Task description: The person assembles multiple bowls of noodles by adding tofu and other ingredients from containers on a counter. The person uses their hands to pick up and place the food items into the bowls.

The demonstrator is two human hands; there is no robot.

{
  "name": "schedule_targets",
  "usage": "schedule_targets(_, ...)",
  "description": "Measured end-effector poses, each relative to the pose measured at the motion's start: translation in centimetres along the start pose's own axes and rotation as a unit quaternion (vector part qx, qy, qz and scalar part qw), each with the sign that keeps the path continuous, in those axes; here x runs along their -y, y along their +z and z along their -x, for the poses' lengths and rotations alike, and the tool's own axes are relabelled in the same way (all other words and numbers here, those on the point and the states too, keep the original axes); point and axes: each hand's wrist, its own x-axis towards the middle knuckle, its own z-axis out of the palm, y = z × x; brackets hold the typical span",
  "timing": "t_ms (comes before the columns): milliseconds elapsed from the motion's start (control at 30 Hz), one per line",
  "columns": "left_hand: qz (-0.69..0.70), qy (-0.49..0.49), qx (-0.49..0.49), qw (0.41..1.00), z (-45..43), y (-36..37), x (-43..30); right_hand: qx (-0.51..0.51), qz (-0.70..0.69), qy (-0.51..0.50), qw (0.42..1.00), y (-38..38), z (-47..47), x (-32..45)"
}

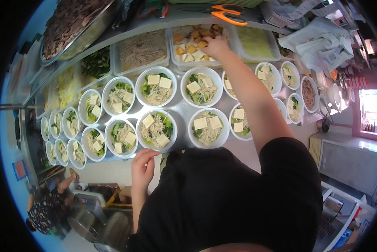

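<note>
My right hand (216, 47) reaches into a clear plastic tub (188, 66) at the back of the counter. Its fingertips touch brown fried tofu cubes (204, 32); whether they grip one is hidden. Pale tofu pieces (189, 57) lie at the tub's near side. At the counter's front edge, my left hand (143, 165) is empty, its fingers loosely bent and thumb apart, just below a white bowl (139, 129). That bowl holds greens, enoki mushrooms and two tofu slabs (162, 140). Several similar bowls stand in two rows, including one nearest my body (191, 135). My right forearm covers part of the rows.
Beside the tofu tub stand tubs of enoki mushrooms (142, 47) and a pale green food (256, 42). Orange-handled scissors (229, 14) lie on the shelf above, near a metal basin of sliced meat (73, 25). Another person (46, 211) is at lower left.
</note>
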Motion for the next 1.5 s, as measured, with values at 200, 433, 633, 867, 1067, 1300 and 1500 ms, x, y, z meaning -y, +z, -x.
schedule_targets(200, -0.006, -0.028, -0.009, 1.0, 0.7, 0.8, 0.6, 0.049, -0.056, 0.025, 0.997, 2.2, -2.3, 0.7)
schedule_targets(433, -0.031, -0.03, 0.008, 0.999, 0.1, 0.8, 0.2, 0.05, -0.065, 0.016, 0.997, 1.8, -1.6, 1.3)
schedule_targets(633, -0.045, -0.016, 0.043, 0.998, -1.3, 1.3, -1.6, -0.015, -0.24, -0.019, 0.97, -1.2, 1.9, -0.1)
schedule_targets(867, -0.055, -0.021, 0.032, 0.998, -0.4, 1.2, 1.1, -0.254, -0.302, 0.078, 0.916, -3.7, 15.5, -14.2)
schedule_targets(1067, -0.045, -0.028, 0.047, 0.998, -1.3, 1.8, 1.5, -0.237, -0.092, 0.286, 0.924, -1.2, 18.2, -34.9)
schedule_targets(1300, -0.063, -0.016, 0.049, 0.997, -1.7, 2.1, 0.2, -0.303, -0.11, 0.288, 0.902, -1.7, 18.3, -33.3)
schedule_targets(1500, -0.062, 0.004, 0.044, 0.997, -1.4, 2.1, -0.6, -0.237, -0.278, -0.135, 0.921, -4.3, 14.6, -12.9)
